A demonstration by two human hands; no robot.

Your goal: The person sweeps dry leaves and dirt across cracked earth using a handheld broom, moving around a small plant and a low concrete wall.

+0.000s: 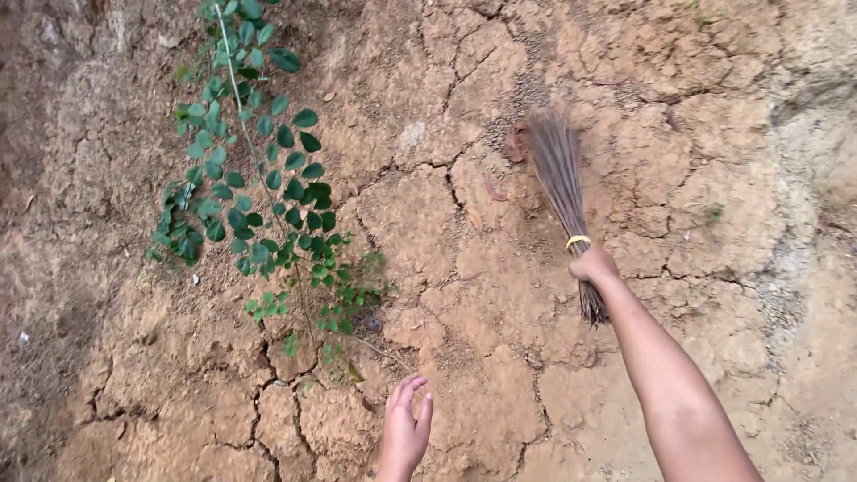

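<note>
sweeping is the step in hand, across cracked, dry reddish ground (428, 223) that fills the view. a leafy green sapling (259, 187) rises near the ground's upper left edge. right of centre lies a stick broom (561, 183), bristles fanned toward the top edge over a dry brown leaf (515, 141). the right hand (593, 265) grips the broom below its yellow band (578, 240). the left hand (406, 430), open and empty, hangs at the bottom edge. judging by this, the next stroke calls for drawing the bristles across the leaf.

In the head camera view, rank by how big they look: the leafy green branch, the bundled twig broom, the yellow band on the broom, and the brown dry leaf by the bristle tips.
1. Leafy green branch
2. Bundled twig broom
3. Brown dry leaf
4. Yellow band
The leaf and band look close in size, so their order is unsure.
</note>
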